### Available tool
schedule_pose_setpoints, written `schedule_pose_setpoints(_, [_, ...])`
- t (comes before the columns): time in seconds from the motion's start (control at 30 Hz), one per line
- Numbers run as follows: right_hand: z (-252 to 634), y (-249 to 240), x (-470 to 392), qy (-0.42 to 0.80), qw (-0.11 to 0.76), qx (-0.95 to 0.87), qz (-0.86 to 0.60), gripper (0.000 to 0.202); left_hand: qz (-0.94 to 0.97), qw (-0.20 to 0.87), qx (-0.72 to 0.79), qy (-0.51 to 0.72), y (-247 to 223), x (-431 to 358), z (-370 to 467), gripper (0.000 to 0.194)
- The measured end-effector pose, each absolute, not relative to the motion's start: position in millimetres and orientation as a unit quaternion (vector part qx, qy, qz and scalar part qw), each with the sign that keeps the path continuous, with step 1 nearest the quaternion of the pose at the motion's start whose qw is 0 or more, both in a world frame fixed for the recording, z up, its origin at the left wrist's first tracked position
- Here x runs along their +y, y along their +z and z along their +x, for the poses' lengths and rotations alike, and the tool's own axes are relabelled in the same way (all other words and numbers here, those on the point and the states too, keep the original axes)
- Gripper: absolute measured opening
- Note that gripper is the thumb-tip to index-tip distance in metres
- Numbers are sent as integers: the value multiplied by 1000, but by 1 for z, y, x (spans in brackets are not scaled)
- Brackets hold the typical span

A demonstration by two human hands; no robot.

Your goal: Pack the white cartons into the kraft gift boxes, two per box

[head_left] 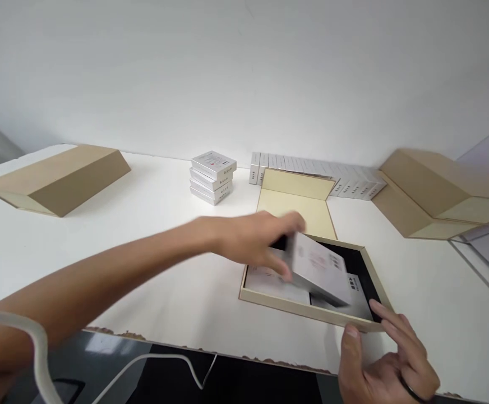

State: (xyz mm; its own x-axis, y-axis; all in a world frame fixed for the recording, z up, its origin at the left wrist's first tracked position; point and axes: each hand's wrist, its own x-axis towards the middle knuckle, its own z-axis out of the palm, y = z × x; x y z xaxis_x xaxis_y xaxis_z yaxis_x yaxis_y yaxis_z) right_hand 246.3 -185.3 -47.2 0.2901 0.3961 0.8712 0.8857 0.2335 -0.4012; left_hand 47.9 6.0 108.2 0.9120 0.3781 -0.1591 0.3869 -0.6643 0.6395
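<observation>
My left hand (pixel 255 238) grips a small white box (pixel 320 266), slightly blurred, by its left end. That box is tilted over an open beige gift box (pixel 284 304) with a black lining, its lid (pixel 297 210) folded back toward the wall. In the gift box, one flat white box (pixel 276 282) lies at the left, partly under my left hand, and a silvery box (pixel 361 297) is at the right, partly covered by the held one. My right hand (pixel 391 356) holds the gift box's front right corner, thumb against the front wall and fingers at the rim.
Several small white boxes (pixel 213 177) are stacked left of the lid. A long row of similar boxes (pixel 349 182) stands along the wall. A closed beige box (pixel 55 174) lies at left; more beige boxes (pixel 446 193) are at right. A white cable (pixel 177 357) hangs by the table's front edge.
</observation>
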Motion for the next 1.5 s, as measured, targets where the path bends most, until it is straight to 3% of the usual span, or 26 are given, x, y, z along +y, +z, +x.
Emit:
schedule_pose_setpoints(0.07, [245,-44,-182,-242,562,-557,-561,64,928,338,144,-53,108,-3,83,61])
schedule_pose_setpoints(0.2, [240,-38,-177,-259,578,-540,-554,78,937,347,42,-10,122,-19,110,47])
schedule_pose_setpoints(0.33, [242,-32,-183,-237,549,-549,-584,67,946,316,76,-1,130,-22,89,43])
schedule_pose_setpoints(0.43, [252,-17,-193,-215,507,-567,-613,47,962,251,107,-16,117,-21,67,56])
schedule_pose_setpoints(0.57, [271,14,-194,-81,365,-679,-632,31,964,218,139,-59,93,-17,52,73])
schedule_pose_setpoints(0.73, [283,43,-168,-8,140,-766,-627,45,954,228,173,-90,85,-11,57,70])
schedule_pose_setpoints(0.87, [283,58,-145,49,55,-795,-602,54,954,217,174,-109,88,-12,63,70])
schedule_pose_setpoints(1.1, [278,84,-118,205,-80,-769,-601,29,934,225,190,-204,96,-9,83,85])
schedule_pose_setpoints(1.37, [274,84,-109,212,-97,-768,-596,38,917,252,210,-228,93,1,104,99])
schedule_pose_setpoints(1.5, [288,94,-117,233,-81,-771,-587,48,943,236,161,-171,102,-6,86,83])
